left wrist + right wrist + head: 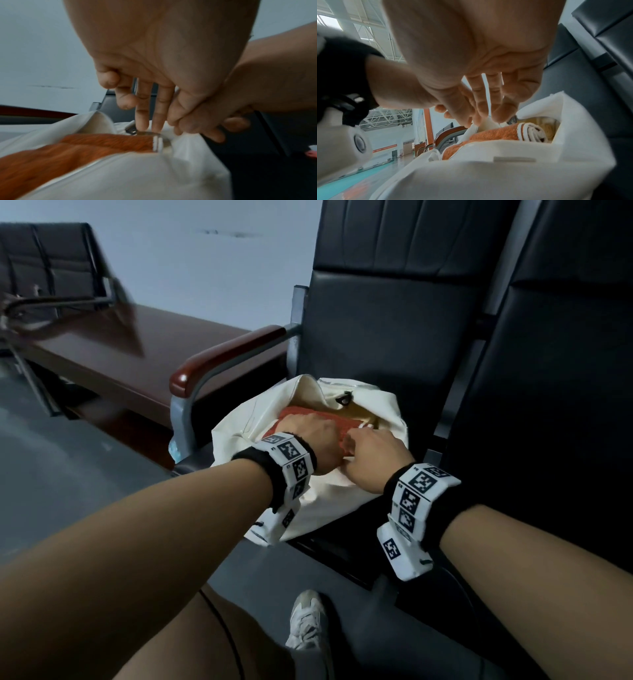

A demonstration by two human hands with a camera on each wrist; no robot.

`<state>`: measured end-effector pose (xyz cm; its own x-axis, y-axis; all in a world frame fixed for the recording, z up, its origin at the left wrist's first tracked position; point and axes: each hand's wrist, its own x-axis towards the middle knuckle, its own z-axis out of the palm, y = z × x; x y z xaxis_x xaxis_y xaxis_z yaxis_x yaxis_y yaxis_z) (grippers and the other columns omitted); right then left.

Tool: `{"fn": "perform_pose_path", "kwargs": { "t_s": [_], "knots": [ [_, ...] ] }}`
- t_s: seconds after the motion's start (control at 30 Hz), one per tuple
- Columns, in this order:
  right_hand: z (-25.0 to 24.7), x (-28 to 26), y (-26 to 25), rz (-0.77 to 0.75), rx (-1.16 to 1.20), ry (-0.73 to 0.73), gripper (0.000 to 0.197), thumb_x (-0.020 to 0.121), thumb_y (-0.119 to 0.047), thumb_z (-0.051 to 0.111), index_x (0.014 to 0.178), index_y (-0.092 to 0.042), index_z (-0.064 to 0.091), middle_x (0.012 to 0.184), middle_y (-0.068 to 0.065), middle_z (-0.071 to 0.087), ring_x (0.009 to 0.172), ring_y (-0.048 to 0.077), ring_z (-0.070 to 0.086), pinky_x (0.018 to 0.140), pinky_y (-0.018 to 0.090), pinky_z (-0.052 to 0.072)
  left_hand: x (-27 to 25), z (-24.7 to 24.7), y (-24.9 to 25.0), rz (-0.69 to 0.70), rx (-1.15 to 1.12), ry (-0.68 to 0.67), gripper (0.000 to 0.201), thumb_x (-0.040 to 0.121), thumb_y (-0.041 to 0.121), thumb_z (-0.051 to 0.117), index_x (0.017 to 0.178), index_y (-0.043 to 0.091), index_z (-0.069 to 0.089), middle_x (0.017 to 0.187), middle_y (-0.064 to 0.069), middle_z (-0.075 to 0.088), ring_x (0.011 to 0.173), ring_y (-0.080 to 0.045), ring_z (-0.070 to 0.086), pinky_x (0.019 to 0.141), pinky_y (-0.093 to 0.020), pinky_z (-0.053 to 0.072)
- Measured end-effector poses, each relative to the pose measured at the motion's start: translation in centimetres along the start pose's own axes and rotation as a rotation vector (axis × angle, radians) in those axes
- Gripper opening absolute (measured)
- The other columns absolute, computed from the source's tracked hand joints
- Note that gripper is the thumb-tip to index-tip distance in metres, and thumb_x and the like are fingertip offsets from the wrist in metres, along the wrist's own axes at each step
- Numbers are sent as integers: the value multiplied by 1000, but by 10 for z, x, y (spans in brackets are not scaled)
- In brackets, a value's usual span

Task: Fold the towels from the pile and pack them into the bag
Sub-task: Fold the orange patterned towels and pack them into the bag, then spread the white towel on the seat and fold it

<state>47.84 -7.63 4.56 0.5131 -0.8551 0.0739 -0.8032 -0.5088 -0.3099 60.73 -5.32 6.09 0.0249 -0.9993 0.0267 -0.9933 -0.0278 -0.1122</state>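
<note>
With the orange towel [310,422] already inside the cream canvas bag [373,405], both hands' fingers [159,112] pinching its rim should pull evenly.

Cream matt woven-cloth bag [342,491], orange rough terry towel [318,419], black smooth leather-like seat [394,344], glossy reddish wood-look armrest [219,357] on grey metal.

Head camera looks down from above; both wrist cameras sit close, sharing the bag [373,405] mouth.
</note>
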Motion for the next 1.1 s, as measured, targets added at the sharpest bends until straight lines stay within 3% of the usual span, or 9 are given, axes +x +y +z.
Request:
{"fn": "perform_pose_path", "kwargs": {
  "t_s": [0.13,0.27,0.43,0.67,0.77,0.9,1.1],
  "knots": [
    [-20,-19,20,70,-39,19,29,87,-27,62,113,-14,62,117,14,65,106,38,64,83,38,52,-2,-23,46,87,21,34,23,98,29,50,112,21,66,118,-3,69,110,-26,66,76,-35,41],
    [-43,-50,59,173,-72,36,34,86,-32,63,114,-14,62,117,17,64,106,42,63,84,41,53,3,-32,95,172,-25,25,19,96,31,50,101,20,64,116,-10,69,105,-31,67,79,-36,49],
    [-68,-110,132,364,-89,57,30,87,-31,63,113,-15,63,112,15,65,100,40,64,72,38,48,7,-38,195,303,-76,-11,28,96,30,50,116,18,66,116,-11,68,105,-34,67,76,-37,48],
    [-104,-208,233,643,-88,129,22,83,-21,61,105,-17,62,105,10,64,96,37,63,70,37,45,6,-45,340,503,-133,-70,31,100,38,43,109,22,68,90,-3,62,71,-21,56,63,-34,45],
    [-109,-249,275,756,-73,204,24,79,-19,62,102,-20,65,106,11,67,98,36,63,74,37,49,-2,-43,397,582,-154,-70,30,99,39,45,111,22,67,94,-3,60,77,-25,57,68,-36,47],
    [-104,-301,323,933,-13,282,21,84,-20,64,105,-19,66,109,13,64,102,36,61,73,35,45,-18,-29,462,712,-207,-122,28,98,39,47,110,25,68,104,-5,67,89,-30,65,75,-38,55],
    [-88,-356,380,1107,60,318,31,87,-28,66,115,-15,63,118,16,63,107,40,61,82,37,49,-35,7,539,819,-228,-186,26,96,37,49,112,28,68,108,-4,69,87,-28,63,69,-33,47]
  ]
}}
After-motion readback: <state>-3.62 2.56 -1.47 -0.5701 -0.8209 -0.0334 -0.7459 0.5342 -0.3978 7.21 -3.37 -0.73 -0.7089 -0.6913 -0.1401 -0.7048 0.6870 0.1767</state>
